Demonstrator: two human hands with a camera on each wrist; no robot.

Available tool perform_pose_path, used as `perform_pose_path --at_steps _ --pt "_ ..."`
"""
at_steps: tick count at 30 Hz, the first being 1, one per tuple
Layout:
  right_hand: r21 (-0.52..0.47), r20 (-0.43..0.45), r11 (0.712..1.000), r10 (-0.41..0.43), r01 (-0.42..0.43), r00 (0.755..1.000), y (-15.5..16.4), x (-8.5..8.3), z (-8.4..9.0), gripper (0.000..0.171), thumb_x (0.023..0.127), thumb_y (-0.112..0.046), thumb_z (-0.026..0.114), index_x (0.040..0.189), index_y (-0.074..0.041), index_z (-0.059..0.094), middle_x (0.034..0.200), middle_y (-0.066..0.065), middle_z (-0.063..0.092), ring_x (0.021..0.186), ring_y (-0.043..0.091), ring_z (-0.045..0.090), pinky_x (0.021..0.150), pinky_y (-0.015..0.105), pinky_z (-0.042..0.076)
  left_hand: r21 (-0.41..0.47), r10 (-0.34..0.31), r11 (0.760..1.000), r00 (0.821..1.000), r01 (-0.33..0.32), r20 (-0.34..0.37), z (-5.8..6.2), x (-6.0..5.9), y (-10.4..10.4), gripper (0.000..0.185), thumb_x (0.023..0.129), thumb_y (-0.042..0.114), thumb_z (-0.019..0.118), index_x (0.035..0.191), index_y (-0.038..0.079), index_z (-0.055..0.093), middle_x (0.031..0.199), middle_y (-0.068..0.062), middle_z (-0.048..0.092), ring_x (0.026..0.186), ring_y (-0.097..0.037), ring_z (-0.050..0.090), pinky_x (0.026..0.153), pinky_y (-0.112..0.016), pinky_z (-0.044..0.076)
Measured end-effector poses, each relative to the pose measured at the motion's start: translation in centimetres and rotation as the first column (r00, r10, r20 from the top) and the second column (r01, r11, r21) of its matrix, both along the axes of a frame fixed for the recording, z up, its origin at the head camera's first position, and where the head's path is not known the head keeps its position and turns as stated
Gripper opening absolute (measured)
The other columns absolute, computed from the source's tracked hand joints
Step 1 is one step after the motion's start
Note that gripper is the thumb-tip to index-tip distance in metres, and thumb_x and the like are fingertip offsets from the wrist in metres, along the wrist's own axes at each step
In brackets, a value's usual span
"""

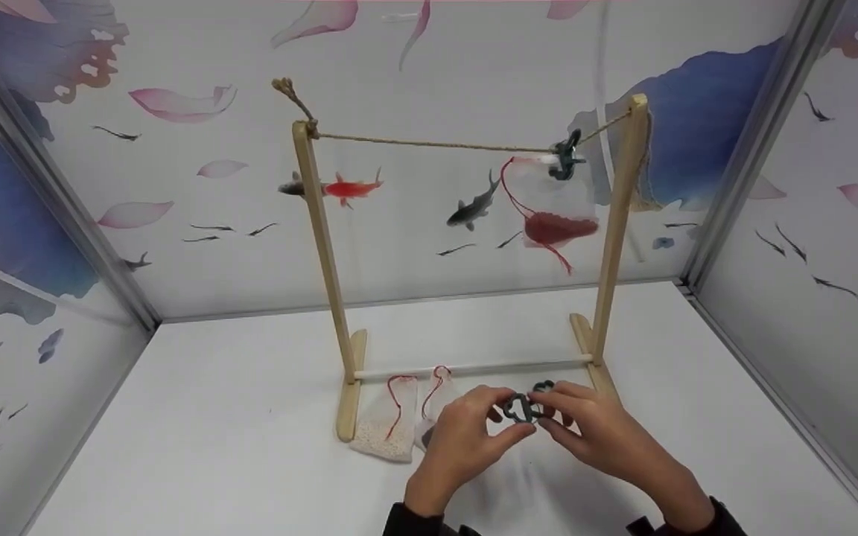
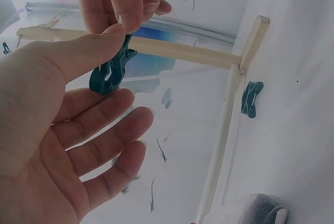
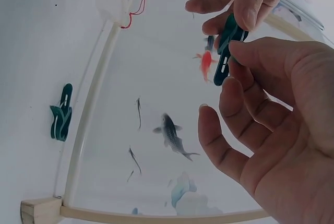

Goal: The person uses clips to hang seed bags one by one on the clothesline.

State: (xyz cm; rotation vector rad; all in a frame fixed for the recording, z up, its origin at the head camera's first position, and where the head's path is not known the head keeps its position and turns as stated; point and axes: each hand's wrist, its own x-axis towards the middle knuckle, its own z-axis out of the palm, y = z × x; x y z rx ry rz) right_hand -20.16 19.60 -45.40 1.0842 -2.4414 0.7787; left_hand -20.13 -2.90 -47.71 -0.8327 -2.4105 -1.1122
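Observation:
Both hands meet over a dark green plastic clothespin (image 1: 520, 409), in front of the wooden frame's lower bar. My left hand (image 1: 462, 435) pinches its rounded end between thumb and forefinger, the other fingers loosely bent. At the slimmer handle end (image 3: 222, 70), my right hand (image 1: 608, 435) pinches with thumb and fingertips. A second green clothespin (image 2: 252, 99) lies on the white table just beyond the hands, near the bar. Behind the left hand, a small drawstring pouch (image 1: 438, 394) with dark contents is partly hidden.
A wooden frame (image 1: 615, 246) stands on the table (image 1: 213, 432), a rope (image 1: 436, 144) strung across its top. Near the right post, another clothespin (image 1: 566, 156) holds a sheer pouch (image 1: 559, 227) with red contents. A pouch of pale grains (image 1: 384, 439) lies by the left foot. Printed panels enclose the table.

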Motion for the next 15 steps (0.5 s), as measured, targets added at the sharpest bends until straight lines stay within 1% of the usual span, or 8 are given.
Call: perform_pose_path --at_steps 5,10,15 --pt "-0.017 0.015 1.000 0.011 -0.010 1.000 0.00 -0.03 0.04 0.036 0.085 0.003 0.078 0.119 -0.008 0.072 0.097 -0.006 0.065 0.077 0.002 0.057 0.061 0.021 0.052 0.001 0.015 1.000 1.000 -0.015 -0.024 0.00 0.03 -0.02 0.042 0.090 0.042 0.077 0.120 0.013 0.070 0.098 0.005 0.068 0.087 -0.004 0.065 0.075 -0.014 0.050" --pt "-0.026 0.007 0.999 0.019 -0.019 1.000 0.02 -0.05 -0.04 0.034 0.088 -0.001 0.077 0.121 -0.008 0.072 0.096 -0.006 0.065 0.077 0.002 0.058 0.060 0.021 0.052 -0.010 0.015 1.000 0.999 -0.015 -0.034 -0.01 0.00 -0.14 0.041 0.091 0.042 0.076 0.121 0.013 0.069 0.098 0.005 0.067 0.086 -0.005 0.065 0.074 -0.015 0.050" --pt "-0.043 0.004 0.999 0.023 -0.022 1.000 0.07 -0.03 -0.10 0.036 0.089 -0.002 0.077 0.123 -0.007 0.071 0.097 -0.007 0.064 0.078 0.002 0.058 0.060 0.021 0.052 -0.022 0.010 1.000 0.999 -0.011 -0.036 0.07 -0.15 -0.29 0.041 0.094 0.041 0.073 0.122 0.012 0.068 0.101 0.003 0.068 0.088 -0.006 0.065 0.072 -0.015 0.049"
